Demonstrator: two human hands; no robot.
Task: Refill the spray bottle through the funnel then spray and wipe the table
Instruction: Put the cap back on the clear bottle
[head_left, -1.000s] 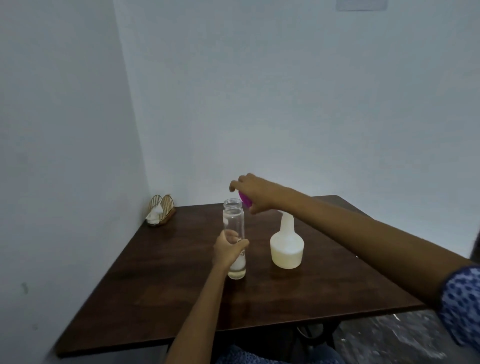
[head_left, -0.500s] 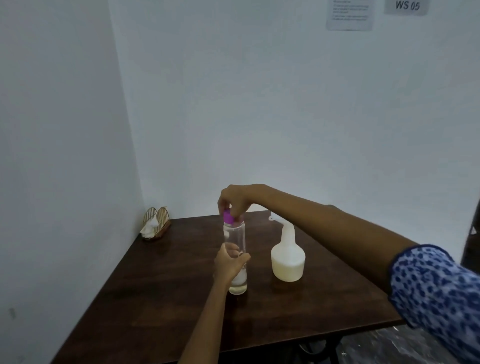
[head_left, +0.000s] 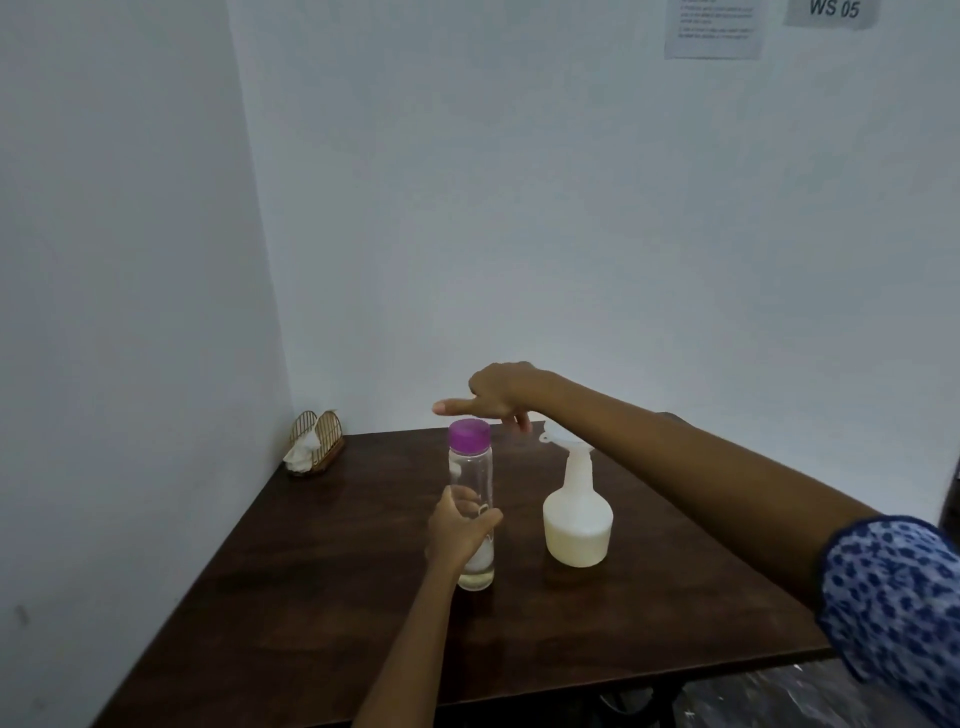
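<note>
A clear water bottle (head_left: 471, 478) stands upright on the dark wooden table (head_left: 322, 587), with its purple cap (head_left: 469, 435) on top. My left hand (head_left: 460, 530) is wrapped around the bottle's lower half. Just above and behind the cap hovers my right hand (head_left: 493, 395), fingers spread, holding nothing. To the right stands the white spray bottle (head_left: 577, 514) without its spray head; a white funnel (head_left: 558, 438) sits in its neck, partly hidden by my right forearm.
A gold wire holder with white tissue (head_left: 314, 449) sits at the table's back left corner, against the white walls. Papers hang on the wall at top right. The table's front and right edges drop to a grey floor.
My right hand brought the purple cap onto the water bottle, then let go and lifted off with its fingers spread. The left hand kept its hold on the bottle.
</note>
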